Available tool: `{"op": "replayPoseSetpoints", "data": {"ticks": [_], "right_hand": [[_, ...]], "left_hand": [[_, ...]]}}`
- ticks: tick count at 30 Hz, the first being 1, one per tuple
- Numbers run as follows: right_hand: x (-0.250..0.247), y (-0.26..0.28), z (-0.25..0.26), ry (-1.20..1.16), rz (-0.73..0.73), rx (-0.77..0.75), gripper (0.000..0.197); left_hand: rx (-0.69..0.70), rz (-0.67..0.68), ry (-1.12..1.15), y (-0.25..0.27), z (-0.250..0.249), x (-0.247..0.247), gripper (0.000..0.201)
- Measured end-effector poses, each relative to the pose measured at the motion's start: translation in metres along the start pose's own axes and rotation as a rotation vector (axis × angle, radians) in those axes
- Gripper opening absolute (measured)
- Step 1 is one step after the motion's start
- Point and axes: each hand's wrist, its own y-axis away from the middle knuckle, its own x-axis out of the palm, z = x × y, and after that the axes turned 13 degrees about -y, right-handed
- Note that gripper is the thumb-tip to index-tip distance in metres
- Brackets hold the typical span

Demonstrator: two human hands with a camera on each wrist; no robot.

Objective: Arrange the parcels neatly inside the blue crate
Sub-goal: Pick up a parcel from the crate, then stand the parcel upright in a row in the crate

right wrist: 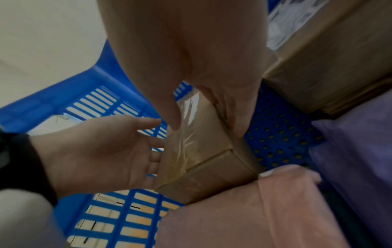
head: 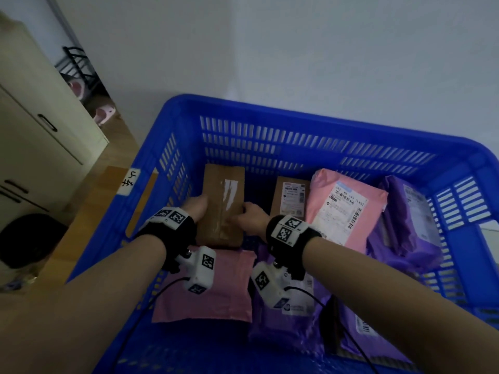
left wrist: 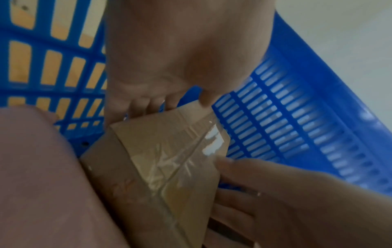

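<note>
A brown cardboard box (head: 222, 209) sealed with clear tape sits in the left rear of the blue crate (head: 270, 109). My left hand (head: 199, 206) lies flat against its left side with the fingers (right wrist: 156, 157) straight and the thumb stretched out over the top edge. My right hand (head: 244, 213) grips the same box (right wrist: 199, 147), thumb on the taped top and fingers down the right side. The box's near end rests against a pink mailer (head: 210, 287). In the left wrist view the box (left wrist: 169, 159) stands close to the slotted crate wall (left wrist: 286, 125).
Right of the box stand a labelled cardboard box (head: 290, 197), a pink mailer with a white label (head: 343, 209) and purple mailers (head: 410, 220). Another purple mailer (head: 291, 319) lies at the front. A cream cabinet (head: 40, 125) stands outside the crate, left.
</note>
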Motion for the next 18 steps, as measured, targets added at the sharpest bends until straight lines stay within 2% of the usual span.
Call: {"op": "replayPoseSetpoints", "data": {"ticks": [1, 3, 5, 7, 8, 10, 12, 13, 14, 16, 18], "right_hand": [[0.002, -0.005, -0.001, -0.005, -0.015, 0.012, 0.036], [0.005, -0.013, 0.001, 0.000, -0.051, 0.047, 0.047], [0.007, -0.026, -0.002, 0.031, -0.062, 0.087, 0.080], [0.010, -0.021, 0.004, 0.130, -0.056, 0.122, 0.119], [0.012, -0.016, 0.006, 0.194, -0.056, 0.145, 0.127], [0.015, -0.013, 0.003, 0.203, -0.075, 0.196, 0.116], [0.018, -0.008, -0.002, 0.093, -0.095, 0.230, 0.106], [0.018, -0.011, -0.006, 0.046, -0.107, 0.225, 0.111], [0.016, -0.024, -0.015, 0.014, -0.126, 0.200, 0.124], [0.007, -0.047, -0.031, -0.019, -0.148, 0.167, 0.161], [-0.002, -0.063, -0.039, -0.052, -0.161, 0.127, 0.166]], "left_hand": [[-0.015, 0.005, 0.066, -0.001, 0.000, -0.001, 0.090], [-0.060, -0.001, 0.103, 0.023, -0.010, -0.007, 0.082], [-0.077, 0.006, 0.123, 0.060, -0.024, -0.015, 0.080], [-0.051, 0.034, 0.130, 0.070, -0.027, -0.012, 0.078], [-0.036, 0.058, 0.139, 0.073, -0.027, -0.011, 0.077], [-0.003, 0.093, 0.111, 0.081, -0.031, -0.008, 0.073], [0.036, 0.124, 0.065, 0.084, -0.032, -0.008, 0.068], [0.057, 0.121, 0.063, 0.087, -0.032, -0.010, 0.064], [0.077, 0.119, 0.066, 0.084, -0.031, -0.013, 0.059], [0.084, 0.086, 0.047, 0.084, -0.028, -0.021, 0.047], [0.082, 0.014, 0.007, 0.084, -0.024, -0.028, 0.055]]}}
